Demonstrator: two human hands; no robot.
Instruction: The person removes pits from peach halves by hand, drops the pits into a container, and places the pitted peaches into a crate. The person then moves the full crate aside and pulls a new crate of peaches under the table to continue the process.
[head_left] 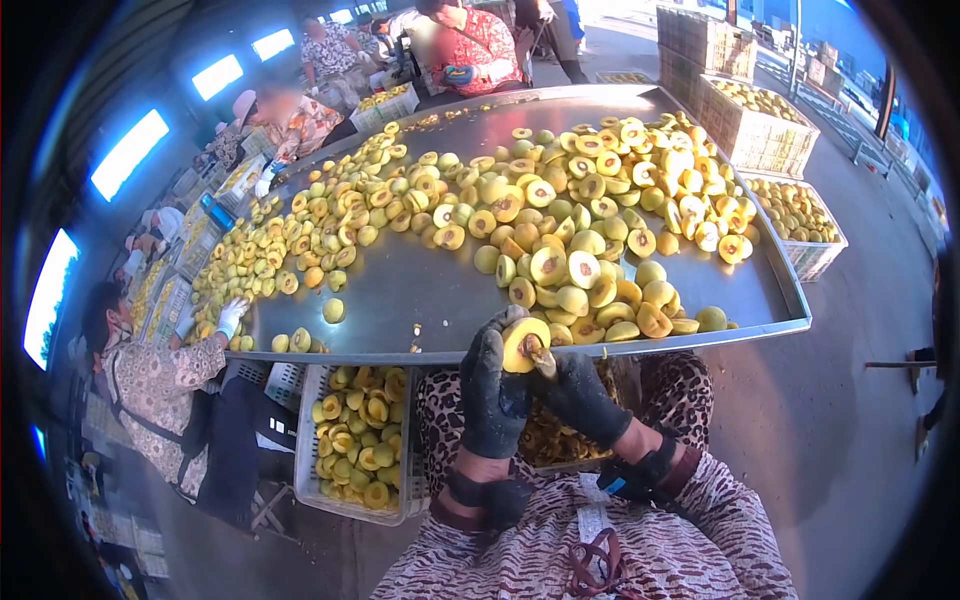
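My left hand [492, 385], in a dark glove, is closed around a yellow peach half [522, 345], its cut face turned up toward me. At the half's brown centre, my right hand [583, 395], also in a dark glove, has its fingers pressed together. A small pale tip shows between those fingers and the fruit; what it belongs to is hidden. Both hands are just over the near edge of a metal table [420, 290]. Beyond them lies a heap of halved peaches [560, 265], several with cut faces up.
A white crate of peach halves [355, 440] stands below the table at left. Between my knees, a container holds brown scraps [565, 440]. Full crates [755, 125] are stacked at the right. A co-worker [165, 385] reaches onto the table's left end; other people sit beyond.
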